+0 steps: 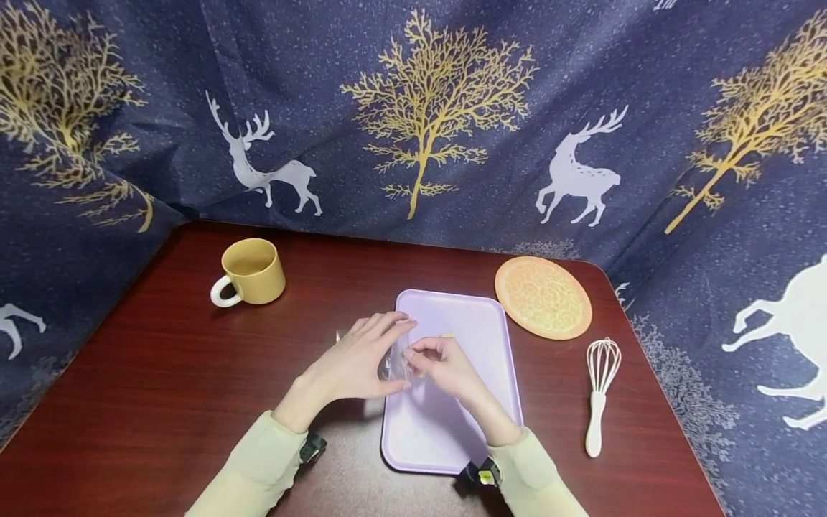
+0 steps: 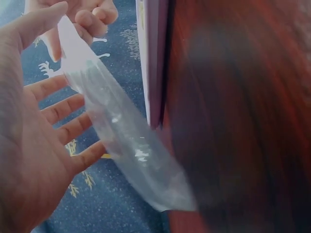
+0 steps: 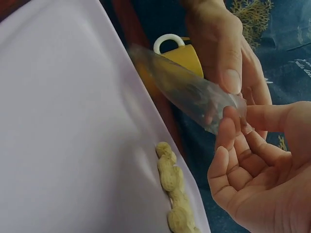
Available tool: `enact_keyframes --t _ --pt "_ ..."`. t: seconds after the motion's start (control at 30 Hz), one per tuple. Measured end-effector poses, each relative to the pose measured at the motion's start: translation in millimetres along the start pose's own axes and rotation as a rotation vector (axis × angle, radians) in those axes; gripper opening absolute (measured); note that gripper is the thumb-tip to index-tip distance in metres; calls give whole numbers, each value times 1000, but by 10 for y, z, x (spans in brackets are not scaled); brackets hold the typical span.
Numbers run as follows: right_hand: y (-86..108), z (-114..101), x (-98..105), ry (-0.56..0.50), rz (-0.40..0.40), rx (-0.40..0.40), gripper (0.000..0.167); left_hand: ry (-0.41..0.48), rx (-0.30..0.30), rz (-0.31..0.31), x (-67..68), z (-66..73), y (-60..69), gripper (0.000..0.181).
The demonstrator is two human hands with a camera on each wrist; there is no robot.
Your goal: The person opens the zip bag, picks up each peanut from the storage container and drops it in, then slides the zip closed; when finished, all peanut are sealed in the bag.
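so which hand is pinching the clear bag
The right hand pinches one end of the clear bag; the left hand has its fingers spread.

Deer-print bkdrp. (image 1: 426, 122) behind tbl. (image 1: 194, 373) suggests staged setup.

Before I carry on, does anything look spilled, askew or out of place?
Nothing stands out: the peanuts in view lie on the lilac tray, the mug stands upright, and the right hand pinches the clear bag.
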State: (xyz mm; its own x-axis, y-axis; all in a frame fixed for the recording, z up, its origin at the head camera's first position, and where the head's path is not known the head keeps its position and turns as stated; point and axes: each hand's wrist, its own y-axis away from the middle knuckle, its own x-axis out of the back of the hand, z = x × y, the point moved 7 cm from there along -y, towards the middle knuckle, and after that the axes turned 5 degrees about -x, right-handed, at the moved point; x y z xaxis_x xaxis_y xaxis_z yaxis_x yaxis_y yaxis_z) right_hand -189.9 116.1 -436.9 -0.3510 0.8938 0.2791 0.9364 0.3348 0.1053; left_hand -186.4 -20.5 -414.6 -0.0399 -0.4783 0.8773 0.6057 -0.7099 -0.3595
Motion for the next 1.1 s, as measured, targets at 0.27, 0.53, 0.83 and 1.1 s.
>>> enact_keyframes --t 0.27,0.53,0.83,1.1 --pt "4 12 20 -9 13 -14 17 12 42 37 80 13 -32 79" --pt "0 17 30 -25 38 -31 16 127 184 202 248 -46 -47 40" --pt "15 -16 17 -64 65 -23 18 377 400 156 185 -103 -29 7" --pt "17 -16 -33 -137 68 -28 19 776 484 52 6 -103 -13 12"
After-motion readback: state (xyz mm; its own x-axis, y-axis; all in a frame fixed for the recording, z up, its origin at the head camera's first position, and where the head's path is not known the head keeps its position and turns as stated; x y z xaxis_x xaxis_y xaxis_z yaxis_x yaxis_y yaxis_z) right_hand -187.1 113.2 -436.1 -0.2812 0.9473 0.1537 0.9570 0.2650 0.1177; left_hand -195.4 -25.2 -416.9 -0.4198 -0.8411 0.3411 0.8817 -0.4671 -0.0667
